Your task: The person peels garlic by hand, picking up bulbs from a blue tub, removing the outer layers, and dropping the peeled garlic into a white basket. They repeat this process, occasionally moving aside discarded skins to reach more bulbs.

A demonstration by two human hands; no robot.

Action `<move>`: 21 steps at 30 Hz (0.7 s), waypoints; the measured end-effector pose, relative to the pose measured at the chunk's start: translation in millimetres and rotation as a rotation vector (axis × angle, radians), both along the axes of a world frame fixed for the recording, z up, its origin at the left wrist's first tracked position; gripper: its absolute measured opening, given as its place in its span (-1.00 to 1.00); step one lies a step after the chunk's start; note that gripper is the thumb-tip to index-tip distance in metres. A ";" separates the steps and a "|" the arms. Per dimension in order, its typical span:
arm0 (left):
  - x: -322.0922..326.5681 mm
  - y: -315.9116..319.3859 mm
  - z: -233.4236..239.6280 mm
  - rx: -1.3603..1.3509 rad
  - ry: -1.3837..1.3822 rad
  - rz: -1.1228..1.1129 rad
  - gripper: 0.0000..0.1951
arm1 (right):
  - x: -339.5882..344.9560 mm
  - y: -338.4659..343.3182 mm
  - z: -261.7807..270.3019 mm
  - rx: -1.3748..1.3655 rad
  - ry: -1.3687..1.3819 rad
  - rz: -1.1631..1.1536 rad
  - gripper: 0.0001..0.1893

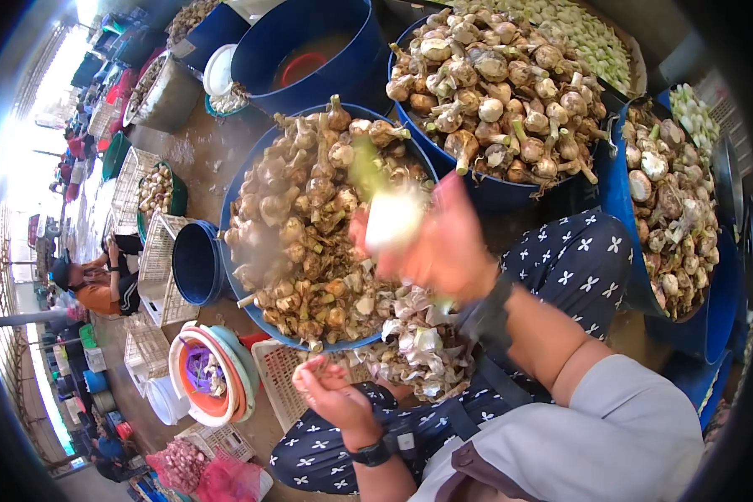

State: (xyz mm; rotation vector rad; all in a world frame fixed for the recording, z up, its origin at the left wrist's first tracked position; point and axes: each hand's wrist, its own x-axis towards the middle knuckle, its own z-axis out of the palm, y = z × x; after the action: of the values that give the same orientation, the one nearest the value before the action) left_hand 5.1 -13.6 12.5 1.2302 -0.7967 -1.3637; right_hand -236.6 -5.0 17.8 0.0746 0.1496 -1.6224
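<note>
My right hand, blurred by motion, grips a whitish peeled garlic bulb with a green stem. It is above a blue tub heaped with unpeeled garlic bulbs. Lower down, my left hand is half curled, palm up, just off the near rim of that tub. Whether something small lies in its fingers cannot be made out. Loose garlic skins are piled between the tub and my lap.
Another blue tub of unpeeled garlic stands beyond, with a blue bin of bulbs at right. Peeled garlic lies at top right. A plastic crate and stacked basins are at left. A person sits farther off.
</note>
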 end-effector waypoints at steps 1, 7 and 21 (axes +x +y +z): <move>15.2 -3.9 -2.1 0.058 -0.028 0.048 -0.88 | -23.7 -3.3 20.0 -0.162 0.036 -0.241 -0.08; -1.9 1.0 -19.0 0.338 -0.014 -0.022 -0.88 | 21.1 -66.5 -284.3 0.850 0.770 -0.130 -0.30; -42.4 -29.4 -41.5 0.463 -0.035 -0.530 -0.62 | 89.8 36.7 -77.9 0.246 1.653 -0.004 -0.61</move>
State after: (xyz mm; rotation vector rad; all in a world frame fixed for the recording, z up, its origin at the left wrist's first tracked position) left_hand -37.3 -43.0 -29.0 1.4566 -0.9005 -2.0460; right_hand -146.9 31.8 -60.1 -1.0947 1.5811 -1.2715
